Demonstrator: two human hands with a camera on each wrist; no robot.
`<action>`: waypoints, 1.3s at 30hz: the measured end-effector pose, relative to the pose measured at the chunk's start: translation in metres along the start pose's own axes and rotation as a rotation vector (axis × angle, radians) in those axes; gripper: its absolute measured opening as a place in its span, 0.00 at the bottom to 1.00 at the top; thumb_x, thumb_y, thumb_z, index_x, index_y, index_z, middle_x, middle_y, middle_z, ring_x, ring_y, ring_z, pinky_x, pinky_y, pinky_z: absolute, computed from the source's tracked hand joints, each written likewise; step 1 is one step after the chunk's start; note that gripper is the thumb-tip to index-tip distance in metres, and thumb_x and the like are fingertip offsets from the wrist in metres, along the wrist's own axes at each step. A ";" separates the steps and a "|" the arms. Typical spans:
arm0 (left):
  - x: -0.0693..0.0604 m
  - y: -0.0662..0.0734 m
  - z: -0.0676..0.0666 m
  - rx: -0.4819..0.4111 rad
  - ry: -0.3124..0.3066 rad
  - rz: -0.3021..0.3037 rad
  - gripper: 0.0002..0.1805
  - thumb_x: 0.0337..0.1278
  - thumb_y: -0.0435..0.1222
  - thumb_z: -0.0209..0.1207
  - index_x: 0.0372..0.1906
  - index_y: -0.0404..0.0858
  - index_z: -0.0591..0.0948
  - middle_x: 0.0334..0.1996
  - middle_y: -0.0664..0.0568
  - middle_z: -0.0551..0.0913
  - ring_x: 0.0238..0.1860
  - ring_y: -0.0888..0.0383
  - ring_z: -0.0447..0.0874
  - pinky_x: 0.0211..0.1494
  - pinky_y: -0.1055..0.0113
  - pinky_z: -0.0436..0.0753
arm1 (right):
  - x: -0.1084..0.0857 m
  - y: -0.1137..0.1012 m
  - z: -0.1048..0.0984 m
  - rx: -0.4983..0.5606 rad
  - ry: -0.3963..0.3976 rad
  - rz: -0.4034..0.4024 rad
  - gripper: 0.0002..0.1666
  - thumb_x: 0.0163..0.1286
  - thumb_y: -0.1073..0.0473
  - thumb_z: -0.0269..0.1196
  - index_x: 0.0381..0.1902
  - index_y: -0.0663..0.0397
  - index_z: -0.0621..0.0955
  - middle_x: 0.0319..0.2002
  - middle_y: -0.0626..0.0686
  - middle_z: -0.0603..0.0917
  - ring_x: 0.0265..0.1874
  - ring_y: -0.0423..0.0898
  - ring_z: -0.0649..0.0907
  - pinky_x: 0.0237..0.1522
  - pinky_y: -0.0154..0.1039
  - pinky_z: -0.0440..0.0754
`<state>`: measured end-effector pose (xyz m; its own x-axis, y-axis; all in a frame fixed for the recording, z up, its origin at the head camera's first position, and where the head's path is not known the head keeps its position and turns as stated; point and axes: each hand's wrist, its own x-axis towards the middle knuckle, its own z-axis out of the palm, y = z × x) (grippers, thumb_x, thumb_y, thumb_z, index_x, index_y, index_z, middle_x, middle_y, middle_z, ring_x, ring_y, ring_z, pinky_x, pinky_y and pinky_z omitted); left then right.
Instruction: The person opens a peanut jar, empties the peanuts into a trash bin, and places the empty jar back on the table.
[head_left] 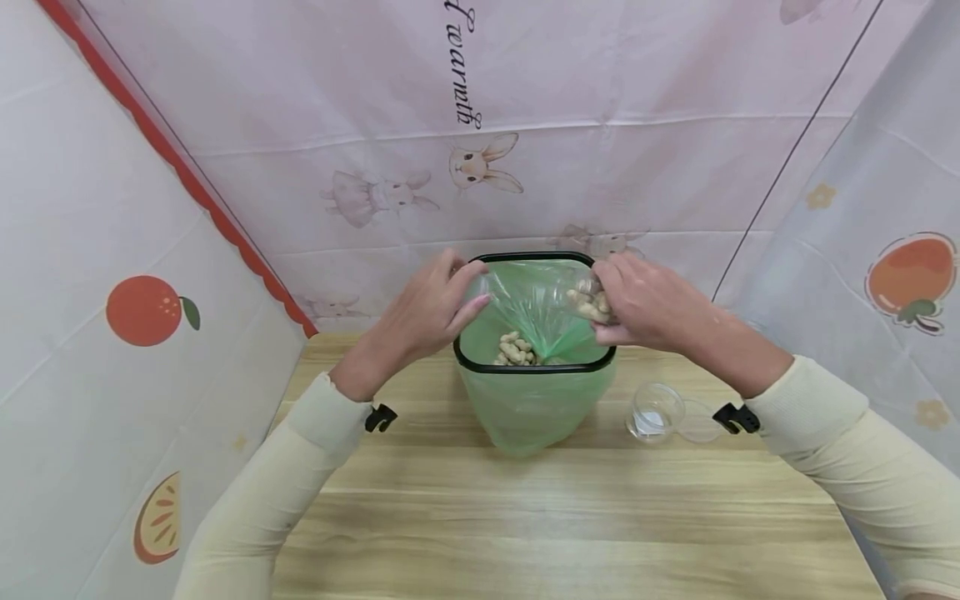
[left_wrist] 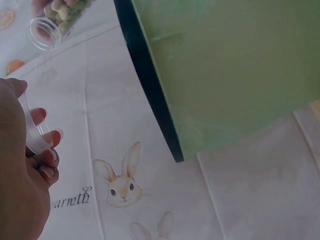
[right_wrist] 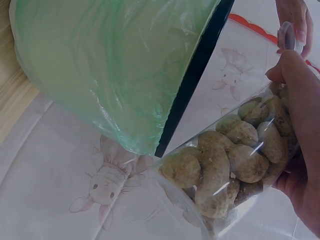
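A bin lined with a green bag, its black rim [head_left: 536,367] on top, stands on the table. Several peanuts [head_left: 514,350] lie inside it, beside the gathered plastic. Over the right side of the rim, my right hand [head_left: 647,302] grips a clear jar [right_wrist: 225,165] filled with unshelled peanuts. The jar lies tilted on its side, its mouth toward my left hand. Above the rim's left side, my left hand [head_left: 433,310] holds a clear round lid [left_wrist: 36,131] between thumb and fingers, apart from the jar.
On the wooden table [head_left: 570,525], right of the bin, sits a second clear jar [head_left: 656,412] with a clear lid [head_left: 700,422] lying next to it. Cloth printed with rabbits [head_left: 474,167] and fruit hangs behind and along both sides.
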<state>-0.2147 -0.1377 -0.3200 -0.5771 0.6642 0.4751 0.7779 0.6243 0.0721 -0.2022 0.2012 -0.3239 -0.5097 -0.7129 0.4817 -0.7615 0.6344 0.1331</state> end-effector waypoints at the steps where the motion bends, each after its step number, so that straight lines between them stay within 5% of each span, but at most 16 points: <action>1: -0.002 -0.002 0.000 -0.001 -0.006 -0.008 0.24 0.77 0.45 0.53 0.67 0.35 0.74 0.49 0.40 0.75 0.38 0.50 0.74 0.41 0.59 0.76 | -0.001 0.001 0.000 0.000 -0.003 0.001 0.30 0.51 0.50 0.69 0.43 0.66 0.73 0.33 0.57 0.76 0.32 0.54 0.76 0.31 0.46 0.80; 19: -0.047 -0.034 0.010 -0.018 -0.040 -0.160 0.23 0.77 0.47 0.53 0.68 0.42 0.76 0.48 0.45 0.75 0.43 0.52 0.74 0.42 0.59 0.77 | -0.010 0.012 0.006 0.045 -0.138 0.126 0.30 0.59 0.50 0.67 0.49 0.68 0.73 0.35 0.57 0.77 0.34 0.50 0.75 0.30 0.43 0.80; 39: -0.105 -0.058 0.044 0.028 -0.139 -0.260 0.23 0.78 0.51 0.52 0.66 0.43 0.78 0.47 0.46 0.76 0.38 0.54 0.72 0.40 0.64 0.72 | -0.021 0.025 0.015 0.029 -0.135 0.146 0.30 0.61 0.50 0.66 0.51 0.67 0.73 0.35 0.57 0.77 0.32 0.48 0.74 0.27 0.44 0.81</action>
<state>-0.2101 -0.2252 -0.4129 -0.7864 0.5289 0.3191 0.5931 0.7909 0.1508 -0.2159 0.2277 -0.3437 -0.6630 -0.6487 0.3736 -0.6858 0.7264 0.0445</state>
